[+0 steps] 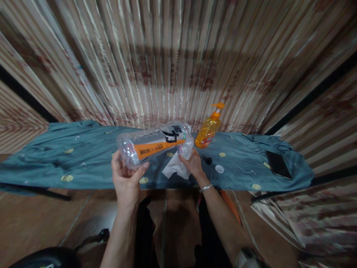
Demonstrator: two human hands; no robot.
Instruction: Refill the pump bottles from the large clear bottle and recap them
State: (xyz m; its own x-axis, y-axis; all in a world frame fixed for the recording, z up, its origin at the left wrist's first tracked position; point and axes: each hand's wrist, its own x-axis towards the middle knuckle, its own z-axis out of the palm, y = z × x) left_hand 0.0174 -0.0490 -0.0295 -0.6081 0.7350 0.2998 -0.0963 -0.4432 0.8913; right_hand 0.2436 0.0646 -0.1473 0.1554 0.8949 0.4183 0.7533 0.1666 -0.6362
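My left hand [126, 176] is wrapped round the base of a large clear bottle [156, 143] with an orange and black label. The bottle lies tilted on its side in the air, its neck toward the right. There its mouth meets a small clear bottle [186, 147], which my right hand [192, 162] grips. Below the small bottle a white tissue [175, 167] hangs or lies by the cloth; whether my right hand touches it I cannot tell. Behind my right hand stands a pump bottle [208, 131] of orange liquid.
A green cloth [92, 160] covers the narrow table. Right of my right hand lie a small black cap [208, 160] and a white round lid [219, 169]. A dark phone [278, 164] rests farther right. A striped curtain [173, 67] hangs behind.
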